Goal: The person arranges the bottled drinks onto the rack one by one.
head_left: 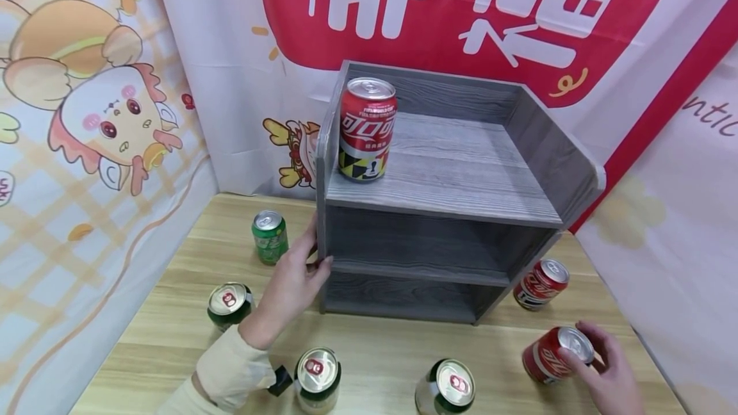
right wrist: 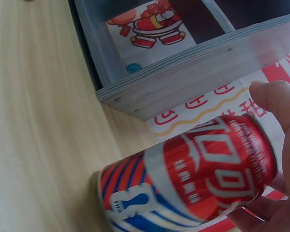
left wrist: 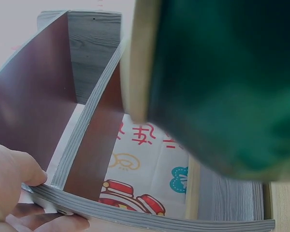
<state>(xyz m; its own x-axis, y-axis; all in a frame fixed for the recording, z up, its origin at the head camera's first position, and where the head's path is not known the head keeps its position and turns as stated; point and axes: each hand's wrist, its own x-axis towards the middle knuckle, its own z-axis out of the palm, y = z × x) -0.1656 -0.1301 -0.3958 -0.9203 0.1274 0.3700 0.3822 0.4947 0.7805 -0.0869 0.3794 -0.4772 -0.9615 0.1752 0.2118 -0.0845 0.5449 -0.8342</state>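
My left hand (head_left: pixel 298 277) grips the left side panel of a grey wood-grain shelf (head_left: pixel 444 162). In the left wrist view, the thumb lies on the inner side of the panel and the fingers on the outer side. On the top board, at the left, a red cola can (head_left: pixel 368 130) stands upright. My right hand (head_left: pixel 611 370) is around the upper part of another red cola can (right wrist: pixel 188 176) on the table, at front right. In the right wrist view, its thumb is apart from the can, with fingers partly hidden behind the can.
A green can (head_left: pixel 270 237) stands left of the shelf, and a red cola can (head_left: pixel 541 284) to its right. Dark green cans with pale tops stand in front: one at left (head_left: pixel 229 305), one at centre (head_left: pixel 317 376), one right of centre (head_left: pixel 446 386). Printed cloth (head_left: pixel 242 82) hangs behind.
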